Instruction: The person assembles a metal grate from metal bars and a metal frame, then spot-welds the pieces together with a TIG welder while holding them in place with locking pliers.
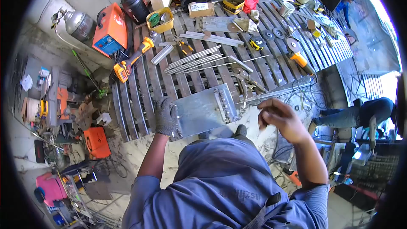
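A flat grey metal plate (pixel 197 112) lies at the near edge of the slatted metal bench (pixel 146 101), with a hinge-like strip (pixel 224 106) along its right side. My left hand (pixel 165 116), in a grey knitted glove, holds the plate's left edge, fingers wrapped over it. My bare right hand (pixel 280 118) is raised in the air to the right of the plate, apart from it, its fingers curled; whether anything small is between them I cannot make out. Locking pliers (pixel 246 82) rest on the bench just beyond the plate's right corner.
Thin metal rods (pixel 195 61), a yellow cordless grinder (pixel 129 61), an orange welding machine (pixel 111 29), a tape measure (pixel 257 43) and another grinder (pixel 300 59) stand or lie beyond the plate. Cables trail at the right. A person (pixel 360 114) bends over at the far right; another (pixel 51 188) is lower left.
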A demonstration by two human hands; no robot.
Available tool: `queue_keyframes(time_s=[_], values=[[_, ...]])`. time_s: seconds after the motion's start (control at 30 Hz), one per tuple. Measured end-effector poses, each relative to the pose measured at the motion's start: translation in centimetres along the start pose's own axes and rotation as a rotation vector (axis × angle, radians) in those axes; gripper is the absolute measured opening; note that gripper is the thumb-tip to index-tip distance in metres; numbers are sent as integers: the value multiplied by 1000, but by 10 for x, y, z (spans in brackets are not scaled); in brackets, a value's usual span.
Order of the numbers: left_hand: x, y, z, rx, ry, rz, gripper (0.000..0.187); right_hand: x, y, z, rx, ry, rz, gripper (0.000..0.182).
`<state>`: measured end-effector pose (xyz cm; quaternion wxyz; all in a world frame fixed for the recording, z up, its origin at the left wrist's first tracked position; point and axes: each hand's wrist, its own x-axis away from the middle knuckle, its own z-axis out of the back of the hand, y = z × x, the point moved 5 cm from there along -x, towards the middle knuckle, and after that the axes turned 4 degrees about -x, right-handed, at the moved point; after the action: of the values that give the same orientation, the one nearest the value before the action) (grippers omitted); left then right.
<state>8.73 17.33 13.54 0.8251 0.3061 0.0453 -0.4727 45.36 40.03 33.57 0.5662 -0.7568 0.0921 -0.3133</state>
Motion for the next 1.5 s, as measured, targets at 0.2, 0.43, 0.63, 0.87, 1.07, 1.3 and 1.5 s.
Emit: queue_keyframes(time_s=[0.2,0.43,0.63,0.87,1.07,1.3,1.5], values=[[45,62,-33,-46,-53,-97,33,-132,103,130,835,333,104,25],[75,127,-46,-63,-154,-50,40,-288,128,128,1256,429,119,33],[127,129,-17,-113,-112,155,41,-328,146,128,1349,252,107,29],[188,116,-7,-134,-58,332,41,-239,181,52,1016,67,111,30],[173,102,2,-133,-91,256,41,-227,221,29,951,44,108,25],[156,89,9,-90,-70,195,39,-231,234,35,938,-15,93,29],[157,89,4,-74,-115,171,38,-215,240,33,844,55,31,26]])
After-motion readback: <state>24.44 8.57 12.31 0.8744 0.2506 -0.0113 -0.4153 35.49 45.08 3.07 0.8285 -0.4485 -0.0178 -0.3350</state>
